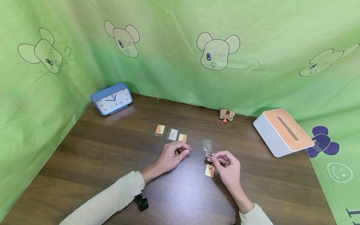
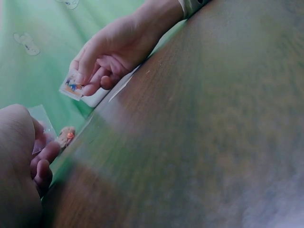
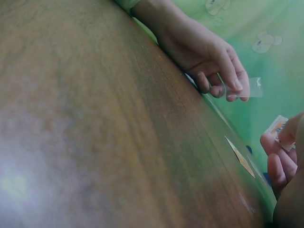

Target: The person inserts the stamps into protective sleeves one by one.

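Note:
My right hand point(image 1: 227, 165) pinches a small picture card point(image 2: 71, 88) between thumb and fingers, above the table. Thumb and fingertips of my left hand point(image 1: 172, 155) pinch a small clear plastic sleeve point(image 3: 251, 88), which hardly shows in the head view. Another clear sleeve point(image 1: 207, 144) appears to lie just beyond my right fingertips. Near that hand's thumb lies an orange-and-yellow picture card point(image 1: 209, 170). Beyond the left hand are a sleeved orange card point(image 1: 160, 129), a sleeved whitish card point(image 1: 173, 134) and a further orange card point(image 1: 182, 138), partly hidden by the hand.
A blue clock point(image 1: 112, 99) stands at the back left. Near the back edge lies a brown bear-shaped trinket point(image 1: 226, 114) with a ring. A white tissue box point(image 1: 281, 132) with a wooden top is at the right. A black object point(image 1: 142, 203) sits by the left sleeve.

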Motion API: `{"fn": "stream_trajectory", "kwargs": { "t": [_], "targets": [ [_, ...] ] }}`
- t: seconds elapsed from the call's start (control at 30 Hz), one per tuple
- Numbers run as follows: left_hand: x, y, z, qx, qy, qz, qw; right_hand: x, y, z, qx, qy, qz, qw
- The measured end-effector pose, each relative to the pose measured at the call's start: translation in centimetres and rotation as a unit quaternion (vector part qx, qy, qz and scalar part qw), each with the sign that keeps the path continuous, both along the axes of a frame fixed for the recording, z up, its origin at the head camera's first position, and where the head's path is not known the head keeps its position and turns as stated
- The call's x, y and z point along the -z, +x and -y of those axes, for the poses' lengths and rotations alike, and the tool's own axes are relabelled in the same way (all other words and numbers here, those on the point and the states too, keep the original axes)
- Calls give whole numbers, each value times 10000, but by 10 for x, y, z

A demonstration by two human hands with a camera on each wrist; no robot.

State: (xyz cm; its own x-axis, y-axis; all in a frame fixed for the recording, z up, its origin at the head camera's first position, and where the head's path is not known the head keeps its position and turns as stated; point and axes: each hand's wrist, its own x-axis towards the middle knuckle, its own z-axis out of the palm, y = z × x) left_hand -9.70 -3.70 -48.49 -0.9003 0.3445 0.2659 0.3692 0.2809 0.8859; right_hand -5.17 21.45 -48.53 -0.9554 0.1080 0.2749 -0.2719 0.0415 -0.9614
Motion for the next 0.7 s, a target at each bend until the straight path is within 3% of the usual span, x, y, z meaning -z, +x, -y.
{"fn": "stream_trajectory", "kwargs": {
  "t": [0.23, 0.43, 0.7],
  "targets": [
    [1, -1, 0, -6, 37, -189, 9998, -4, 0, 4, 206, 99, 144, 9996],
    [2, -1, -1, 58, 113, -41, 9999, -7, 1, 11, 335, 244, 283, 9987],
    [-1, 0, 0, 1, 151, 234, 9996, -4, 0, 15, 422, 383, -204, 9982]
  ]
}}
